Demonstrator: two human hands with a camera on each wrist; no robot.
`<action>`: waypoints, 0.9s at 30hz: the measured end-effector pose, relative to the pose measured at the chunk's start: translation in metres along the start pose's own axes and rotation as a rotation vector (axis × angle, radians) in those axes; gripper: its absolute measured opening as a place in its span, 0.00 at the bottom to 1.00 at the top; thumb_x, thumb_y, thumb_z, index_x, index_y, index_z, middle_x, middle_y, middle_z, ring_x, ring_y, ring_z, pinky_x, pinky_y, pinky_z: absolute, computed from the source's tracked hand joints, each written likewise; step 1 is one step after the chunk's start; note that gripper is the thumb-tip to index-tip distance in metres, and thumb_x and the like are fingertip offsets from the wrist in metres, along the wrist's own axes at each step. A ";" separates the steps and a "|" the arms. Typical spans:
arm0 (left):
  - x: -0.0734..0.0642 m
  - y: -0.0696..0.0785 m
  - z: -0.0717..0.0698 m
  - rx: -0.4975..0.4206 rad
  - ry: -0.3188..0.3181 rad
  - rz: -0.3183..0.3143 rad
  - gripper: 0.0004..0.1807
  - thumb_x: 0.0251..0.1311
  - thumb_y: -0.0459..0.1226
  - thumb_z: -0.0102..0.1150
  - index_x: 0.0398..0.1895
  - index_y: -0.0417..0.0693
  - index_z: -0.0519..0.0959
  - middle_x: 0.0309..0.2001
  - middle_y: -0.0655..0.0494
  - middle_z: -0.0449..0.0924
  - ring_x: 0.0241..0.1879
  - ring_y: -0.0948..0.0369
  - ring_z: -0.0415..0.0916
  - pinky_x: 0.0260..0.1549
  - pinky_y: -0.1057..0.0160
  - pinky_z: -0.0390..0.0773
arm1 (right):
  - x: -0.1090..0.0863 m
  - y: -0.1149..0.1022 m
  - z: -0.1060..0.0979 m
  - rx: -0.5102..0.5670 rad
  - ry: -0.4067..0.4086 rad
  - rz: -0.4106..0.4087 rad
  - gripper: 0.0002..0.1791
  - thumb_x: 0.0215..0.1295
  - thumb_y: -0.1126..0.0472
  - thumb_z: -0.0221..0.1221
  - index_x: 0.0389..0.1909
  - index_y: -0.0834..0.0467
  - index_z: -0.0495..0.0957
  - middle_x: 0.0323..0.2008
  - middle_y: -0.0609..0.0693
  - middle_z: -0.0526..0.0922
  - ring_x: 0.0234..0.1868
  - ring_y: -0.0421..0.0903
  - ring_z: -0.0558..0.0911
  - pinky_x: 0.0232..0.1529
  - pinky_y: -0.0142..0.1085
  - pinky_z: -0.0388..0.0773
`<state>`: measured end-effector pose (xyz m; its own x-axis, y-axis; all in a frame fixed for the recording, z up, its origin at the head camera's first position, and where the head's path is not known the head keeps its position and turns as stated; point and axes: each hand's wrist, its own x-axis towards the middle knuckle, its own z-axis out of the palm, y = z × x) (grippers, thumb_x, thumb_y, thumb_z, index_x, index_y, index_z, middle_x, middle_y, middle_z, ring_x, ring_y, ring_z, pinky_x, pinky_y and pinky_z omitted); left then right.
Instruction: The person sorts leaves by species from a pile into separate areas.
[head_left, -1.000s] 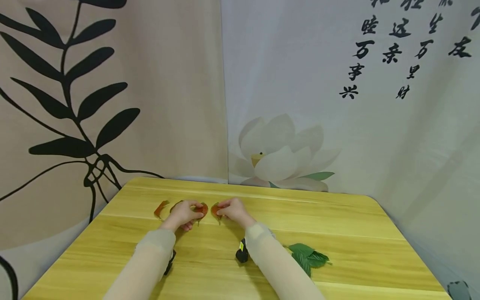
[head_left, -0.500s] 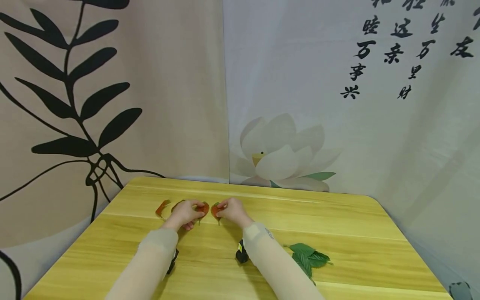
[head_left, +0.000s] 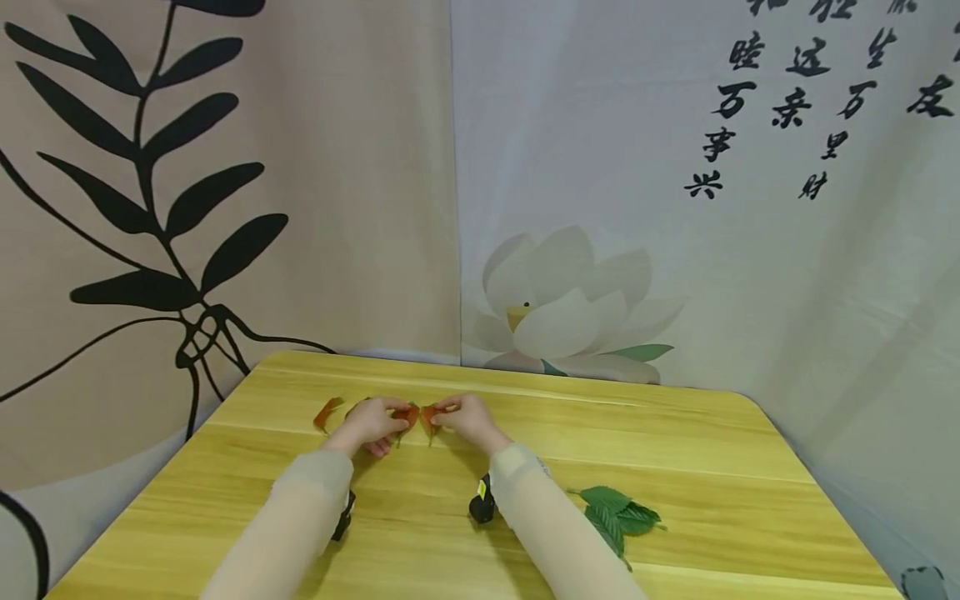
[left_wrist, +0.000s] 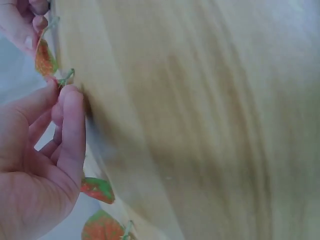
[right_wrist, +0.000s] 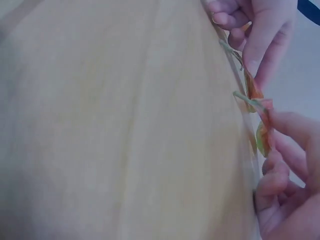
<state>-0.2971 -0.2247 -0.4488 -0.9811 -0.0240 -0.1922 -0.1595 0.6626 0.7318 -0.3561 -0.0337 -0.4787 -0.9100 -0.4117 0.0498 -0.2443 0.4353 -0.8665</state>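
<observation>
Just above the far middle of the wooden table, my left hand pinches a red-orange leaf between thumb and fingers. My right hand pinches a second red leaf, seen narrow and tilted, its edge close to the first. In the right wrist view the right hand's leaf looks curled, with a pale green stalk. Left of my left hand lies another red leaf. The left wrist view shows two red-and-green leaves, one near my palm and one farther down.
Several green leaves lie in a cluster on the table at the right, beside my right forearm. Behind the far table edge hangs a printed cloth. A black wrist device sits under my right wrist.
The two pinched leaves have come slightly closer together. The leaf in my right hand has turned and looks narrower than before.
</observation>
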 end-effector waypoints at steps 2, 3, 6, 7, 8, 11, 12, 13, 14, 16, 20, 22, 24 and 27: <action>-0.002 0.004 -0.003 -0.006 -0.014 0.003 0.23 0.69 0.37 0.56 0.66 0.44 0.71 0.17 0.49 0.72 0.15 0.57 0.75 0.18 0.60 0.80 | 0.001 0.001 -0.001 0.035 -0.006 0.003 0.15 0.60 0.61 0.67 0.47 0.61 0.84 0.34 0.50 0.84 0.24 0.39 0.74 0.24 0.30 0.71; -0.002 0.006 -0.004 -0.014 -0.018 0.004 0.23 0.69 0.36 0.55 0.67 0.44 0.71 0.15 0.50 0.70 0.14 0.57 0.75 0.18 0.59 0.81 | 0.001 0.001 -0.002 0.061 -0.015 0.013 0.15 0.60 0.60 0.67 0.48 0.60 0.84 0.32 0.49 0.83 0.20 0.38 0.71 0.20 0.30 0.68; -0.005 0.011 -0.008 -0.009 -0.023 0.025 0.23 0.70 0.35 0.54 0.67 0.41 0.70 0.12 0.53 0.66 0.13 0.58 0.74 0.18 0.59 0.81 | 0.002 0.001 -0.006 0.131 -0.054 0.044 0.17 0.63 0.60 0.65 0.52 0.59 0.82 0.29 0.50 0.80 0.11 0.38 0.61 0.13 0.30 0.61; -0.005 0.013 -0.009 -0.007 -0.020 0.029 0.23 0.70 0.35 0.53 0.67 0.41 0.70 0.12 0.53 0.66 0.13 0.58 0.74 0.18 0.58 0.81 | 0.003 0.001 -0.008 0.149 -0.067 0.046 0.18 0.63 0.60 0.64 0.54 0.59 0.81 0.29 0.51 0.79 0.09 0.38 0.59 0.12 0.30 0.60; -0.006 0.014 -0.011 -0.003 -0.020 0.036 0.23 0.70 0.35 0.53 0.67 0.41 0.70 0.12 0.53 0.66 0.13 0.58 0.74 0.18 0.58 0.81 | 0.003 0.000 -0.010 0.163 -0.083 0.055 0.19 0.64 0.59 0.64 0.55 0.58 0.80 0.29 0.52 0.78 0.08 0.38 0.57 0.11 0.30 0.60; -0.008 0.017 -0.016 0.009 -0.027 0.053 0.23 0.70 0.35 0.53 0.67 0.40 0.70 0.16 0.49 0.71 0.13 0.59 0.73 0.19 0.58 0.81 | 0.003 -0.002 -0.016 0.185 -0.108 0.048 0.21 0.65 0.60 0.62 0.58 0.61 0.78 0.29 0.53 0.76 0.09 0.38 0.58 0.12 0.31 0.61; -0.009 0.017 -0.018 0.009 -0.032 0.056 0.23 0.70 0.36 0.53 0.67 0.40 0.70 0.18 0.47 0.73 0.13 0.59 0.73 0.20 0.57 0.81 | 0.003 -0.002 -0.019 0.189 -0.114 0.045 0.21 0.65 0.61 0.62 0.58 0.62 0.77 0.29 0.52 0.76 0.09 0.39 0.58 0.13 0.31 0.61; -0.009 0.018 -0.019 0.013 -0.038 0.060 0.23 0.70 0.36 0.53 0.67 0.41 0.70 0.19 0.44 0.75 0.13 0.59 0.74 0.21 0.56 0.82 | 0.002 -0.001 -0.023 0.184 -0.119 0.046 0.21 0.66 0.61 0.61 0.59 0.62 0.77 0.27 0.51 0.75 0.10 0.39 0.58 0.14 0.32 0.61; -0.008 0.019 -0.019 0.019 -0.040 0.072 0.23 0.70 0.36 0.54 0.67 0.41 0.70 0.23 0.43 0.77 0.13 0.59 0.74 0.21 0.56 0.82 | 0.000 -0.001 -0.027 0.185 -0.127 0.049 0.21 0.66 0.61 0.61 0.59 0.62 0.76 0.24 0.50 0.73 0.10 0.39 0.58 0.15 0.32 0.61; -0.006 0.021 -0.020 0.037 -0.036 0.103 0.23 0.70 0.36 0.53 0.66 0.41 0.70 0.27 0.41 0.79 0.14 0.58 0.74 0.22 0.54 0.82 | -0.002 -0.001 -0.038 0.189 -0.144 0.045 0.22 0.67 0.60 0.60 0.60 0.62 0.75 0.23 0.50 0.71 0.11 0.39 0.57 0.17 0.33 0.60; -0.002 0.026 -0.024 0.046 -0.021 0.168 0.22 0.70 0.36 0.53 0.66 0.43 0.72 0.36 0.39 0.79 0.14 0.57 0.74 0.23 0.53 0.82 | -0.013 -0.010 -0.069 0.131 -0.166 0.008 0.20 0.68 0.58 0.59 0.59 0.60 0.77 0.31 0.56 0.79 0.14 0.40 0.60 0.21 0.36 0.61; -0.001 0.031 -0.025 0.036 -0.034 0.191 0.22 0.70 0.37 0.53 0.66 0.44 0.72 0.34 0.38 0.77 0.14 0.57 0.74 0.23 0.52 0.82 | -0.020 -0.015 -0.087 0.065 -0.169 -0.020 0.18 0.69 0.56 0.59 0.57 0.57 0.79 0.40 0.57 0.82 0.16 0.41 0.63 0.21 0.35 0.64; -0.001 0.038 -0.023 0.026 -0.043 0.210 0.21 0.70 0.37 0.54 0.65 0.46 0.73 0.28 0.40 0.75 0.14 0.57 0.74 0.23 0.51 0.82 | -0.030 -0.019 -0.107 0.000 -0.181 -0.052 0.18 0.69 0.54 0.59 0.56 0.56 0.80 0.42 0.55 0.83 0.19 0.42 0.66 0.22 0.34 0.66; -0.003 0.051 -0.018 0.019 -0.064 0.244 0.20 0.69 0.38 0.55 0.63 0.47 0.75 0.22 0.46 0.73 0.14 0.57 0.74 0.24 0.49 0.82 | -0.049 -0.023 -0.135 -0.068 -0.192 -0.094 0.17 0.69 0.54 0.58 0.55 0.55 0.80 0.40 0.50 0.83 0.21 0.47 0.69 0.23 0.33 0.68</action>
<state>-0.3041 -0.2041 -0.3992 -0.9813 0.1850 -0.0528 0.0836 0.6570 0.7493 -0.3511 0.0841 -0.3939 -0.8033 -0.5949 0.0281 -0.3531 0.4377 -0.8269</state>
